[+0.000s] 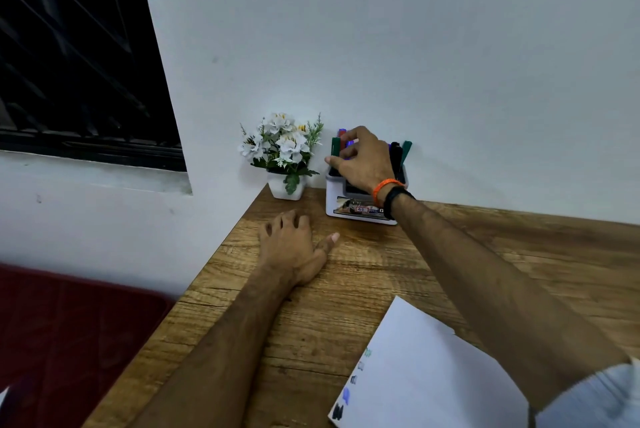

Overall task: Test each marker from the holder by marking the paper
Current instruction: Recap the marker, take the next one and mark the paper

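Note:
A white marker holder [353, 214] stands against the wall at the back of the wooden table [381, 275]. Several markers stick up from it, among them a green one [335, 146] at the left and a black one [396, 155] at the right. My right hand [363, 161] reaches over the holder, its fingers curled round a blue marker [350, 145] among the left group. My left hand [294, 247] rests on the table in front of the holder, fingers loosely bent, holding nothing. A white paper [426, 372] lies near the front edge with several coloured test marks along its left side.
A small white pot of artificial white flowers [282, 150] stands just left of the holder at the table's back corner. The table's left edge drops off to a dark red surface [69, 341]. A dark window [69, 47] fills the upper left.

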Action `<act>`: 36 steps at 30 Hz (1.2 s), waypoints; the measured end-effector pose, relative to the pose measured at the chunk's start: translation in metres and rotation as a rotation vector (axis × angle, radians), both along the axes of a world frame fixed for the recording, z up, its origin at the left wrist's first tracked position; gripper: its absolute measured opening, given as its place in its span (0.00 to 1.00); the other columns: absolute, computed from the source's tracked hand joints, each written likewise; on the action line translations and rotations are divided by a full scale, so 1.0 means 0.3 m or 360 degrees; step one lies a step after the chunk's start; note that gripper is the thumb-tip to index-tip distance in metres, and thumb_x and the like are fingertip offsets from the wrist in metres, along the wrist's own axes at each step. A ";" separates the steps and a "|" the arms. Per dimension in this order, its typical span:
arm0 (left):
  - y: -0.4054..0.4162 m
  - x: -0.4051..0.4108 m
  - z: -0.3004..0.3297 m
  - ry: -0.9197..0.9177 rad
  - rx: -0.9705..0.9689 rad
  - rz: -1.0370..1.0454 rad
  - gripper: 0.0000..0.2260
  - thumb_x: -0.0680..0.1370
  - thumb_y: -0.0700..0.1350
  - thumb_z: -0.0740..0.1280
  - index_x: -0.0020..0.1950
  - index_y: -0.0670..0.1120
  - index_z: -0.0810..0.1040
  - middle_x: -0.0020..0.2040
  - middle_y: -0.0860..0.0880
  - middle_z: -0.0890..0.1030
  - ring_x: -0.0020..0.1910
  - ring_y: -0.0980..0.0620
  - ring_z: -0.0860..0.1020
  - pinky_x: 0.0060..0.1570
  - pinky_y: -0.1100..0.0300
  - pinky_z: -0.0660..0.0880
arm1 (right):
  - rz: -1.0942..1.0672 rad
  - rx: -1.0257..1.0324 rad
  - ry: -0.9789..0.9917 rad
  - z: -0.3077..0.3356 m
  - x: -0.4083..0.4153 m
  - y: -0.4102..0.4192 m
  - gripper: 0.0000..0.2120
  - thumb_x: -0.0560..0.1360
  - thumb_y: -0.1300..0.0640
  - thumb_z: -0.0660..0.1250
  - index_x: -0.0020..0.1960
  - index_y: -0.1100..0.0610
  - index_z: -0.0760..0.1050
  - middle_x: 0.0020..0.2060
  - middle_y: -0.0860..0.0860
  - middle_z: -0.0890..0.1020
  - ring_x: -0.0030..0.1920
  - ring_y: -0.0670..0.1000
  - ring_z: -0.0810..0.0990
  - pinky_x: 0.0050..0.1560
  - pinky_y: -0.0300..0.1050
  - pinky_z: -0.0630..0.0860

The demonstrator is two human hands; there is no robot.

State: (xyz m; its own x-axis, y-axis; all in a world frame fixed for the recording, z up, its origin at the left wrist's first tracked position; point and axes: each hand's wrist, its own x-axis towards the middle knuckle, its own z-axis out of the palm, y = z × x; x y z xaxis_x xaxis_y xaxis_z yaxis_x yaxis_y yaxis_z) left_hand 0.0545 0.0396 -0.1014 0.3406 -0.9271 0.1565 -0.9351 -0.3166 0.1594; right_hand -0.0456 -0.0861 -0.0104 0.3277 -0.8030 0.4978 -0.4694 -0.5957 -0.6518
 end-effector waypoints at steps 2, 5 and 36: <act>0.002 -0.001 0.002 0.0001 0.0006 0.0001 0.36 0.76 0.70 0.47 0.74 0.47 0.64 0.77 0.43 0.61 0.75 0.43 0.58 0.72 0.41 0.54 | -0.0040 -0.0031 0.0195 -0.003 0.002 -0.002 0.18 0.69 0.48 0.78 0.52 0.58 0.81 0.41 0.51 0.85 0.44 0.49 0.82 0.50 0.43 0.79; 0.003 -0.002 0.003 -0.0010 -0.0004 -0.0002 0.35 0.76 0.70 0.47 0.73 0.47 0.65 0.77 0.43 0.61 0.75 0.43 0.58 0.72 0.41 0.54 | -0.0075 -0.0071 0.0288 -0.009 0.003 -0.004 0.19 0.69 0.46 0.77 0.51 0.59 0.83 0.44 0.53 0.86 0.46 0.51 0.83 0.51 0.45 0.81; 0.189 -0.166 0.195 0.1756 -0.0631 -0.0981 0.08 0.70 0.39 0.72 0.49 0.44 0.81 0.43 0.53 0.85 0.44 0.56 0.82 0.41 0.65 0.78 | 0.0739 0.0955 -0.0516 -0.143 -0.477 0.440 0.13 0.75 0.59 0.71 0.53 0.68 0.80 0.43 0.61 0.86 0.36 0.47 0.83 0.36 0.36 0.79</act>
State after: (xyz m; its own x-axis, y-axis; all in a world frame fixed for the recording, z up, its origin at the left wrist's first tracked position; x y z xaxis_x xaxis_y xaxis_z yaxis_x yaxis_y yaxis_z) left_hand 0.0046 0.0963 -0.0429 0.0052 -0.9309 0.3652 -0.2287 0.3544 0.9067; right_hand -0.1886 0.0458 -0.0535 0.6055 -0.7807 0.1545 0.0052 -0.1902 -0.9817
